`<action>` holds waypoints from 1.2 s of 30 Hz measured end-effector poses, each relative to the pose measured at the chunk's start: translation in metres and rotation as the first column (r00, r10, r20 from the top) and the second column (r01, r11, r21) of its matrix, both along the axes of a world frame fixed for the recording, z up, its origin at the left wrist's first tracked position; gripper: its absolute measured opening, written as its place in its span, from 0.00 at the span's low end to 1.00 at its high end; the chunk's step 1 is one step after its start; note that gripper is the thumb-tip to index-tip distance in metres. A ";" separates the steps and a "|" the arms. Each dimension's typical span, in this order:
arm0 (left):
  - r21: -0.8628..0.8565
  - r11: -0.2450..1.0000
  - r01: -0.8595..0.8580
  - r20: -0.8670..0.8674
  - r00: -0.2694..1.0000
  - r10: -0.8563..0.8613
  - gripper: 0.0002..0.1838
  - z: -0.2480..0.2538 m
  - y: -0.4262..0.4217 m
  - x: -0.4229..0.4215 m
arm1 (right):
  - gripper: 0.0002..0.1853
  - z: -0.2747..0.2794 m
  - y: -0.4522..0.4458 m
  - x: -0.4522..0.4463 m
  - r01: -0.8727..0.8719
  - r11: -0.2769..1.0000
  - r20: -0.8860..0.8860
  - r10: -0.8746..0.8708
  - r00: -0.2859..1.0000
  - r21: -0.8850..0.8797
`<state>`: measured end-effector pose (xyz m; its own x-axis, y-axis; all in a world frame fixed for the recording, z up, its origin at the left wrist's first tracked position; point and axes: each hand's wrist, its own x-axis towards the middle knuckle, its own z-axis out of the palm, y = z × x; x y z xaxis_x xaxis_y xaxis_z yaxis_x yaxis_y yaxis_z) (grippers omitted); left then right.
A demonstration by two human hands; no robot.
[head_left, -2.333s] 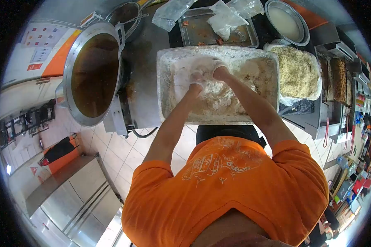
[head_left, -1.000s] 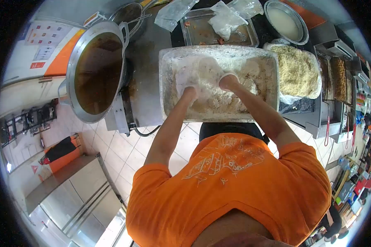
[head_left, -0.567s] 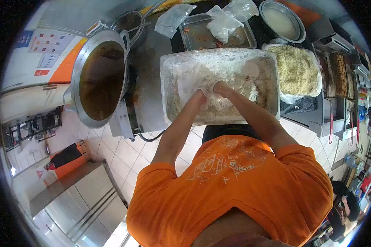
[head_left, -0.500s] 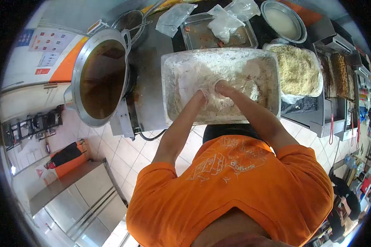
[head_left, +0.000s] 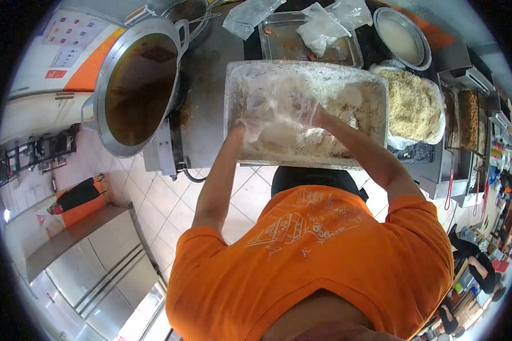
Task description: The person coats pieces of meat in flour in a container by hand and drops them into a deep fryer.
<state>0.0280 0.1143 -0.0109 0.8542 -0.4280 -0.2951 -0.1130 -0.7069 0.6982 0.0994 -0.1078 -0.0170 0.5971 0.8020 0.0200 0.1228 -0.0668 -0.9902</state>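
Observation:
In front of me is a large rectangular tub (head_left: 307,65) of white flour (head_left: 347,105), with some clumps in it. My left hand (head_left: 255,122), in a clear plastic glove, is at the tub's left part, dusted with flour. Near the middle, my right hand (head_left: 302,111) wears the same kind of glove and is also coated white. Motion and flour smear the fingers of both hands, so I cannot make out whether they hold anything.
A big pot of brown liquid (head_left: 142,91) stands at the left. Behind the tub are a metal tray (head_left: 279,42) with plastic bags (head_left: 318,31) and a bowl of pale liquid (head_left: 401,40). Yellowish crumbs (head_left: 412,105) fill a container at the right. People are far right.
My hands have moved apart inside the tub. The left one shifted to the left, and flour now blurs around them. The whole view has shifted slightly.

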 end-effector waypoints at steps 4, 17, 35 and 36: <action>0.169 0.879 -0.446 -0.397 0.785 0.475 0.29 0.017 -0.002 -0.006 | 0.25 0.001 0.009 0.024 0.387 0.594 0.466 -0.023 0.884 -0.705; 0.202 0.976 0.079 -0.216 0.976 -0.034 0.21 -0.074 -0.041 -0.018 | 0.19 -0.019 0.005 0.032 -0.176 0.615 0.242 0.534 0.810 -0.769; 0.447 0.893 0.060 0.224 0.959 -0.176 0.20 -0.077 -0.062 -0.012 | 0.14 -0.039 0.030 0.007 0.174 0.796 0.602 0.274 0.750 -0.579; 0.447 0.884 0.141 0.316 0.899 -0.303 0.20 -0.062 -0.058 -0.012 | 0.14 -0.070 0.022 0.023 0.030 0.716 0.515 0.471 0.716 -0.698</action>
